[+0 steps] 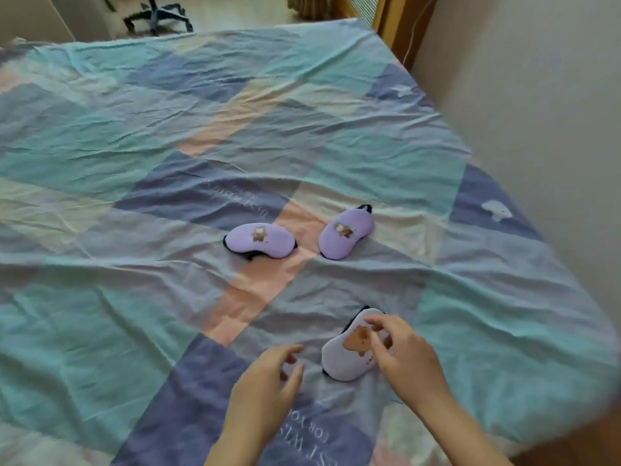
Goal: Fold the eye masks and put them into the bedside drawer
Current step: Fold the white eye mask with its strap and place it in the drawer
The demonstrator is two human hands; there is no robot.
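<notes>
Head view: white eye mask (346, 356) lengthwise near-left to far-right.

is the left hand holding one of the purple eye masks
No, the left hand hovers empty over the patchwork bedsheet, apart from both purple eye masks.

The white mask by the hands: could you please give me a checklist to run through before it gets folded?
1. White mask flat on the bed: ok.
2. Right hand over it: ok; firm grip: cannot tell.
3. Left hand free beside it: ok.
4. Its strap free: cannot tell.
5. Two purple masks lying apart from it: ok.
6. Drawer in view: not ok.
</notes>
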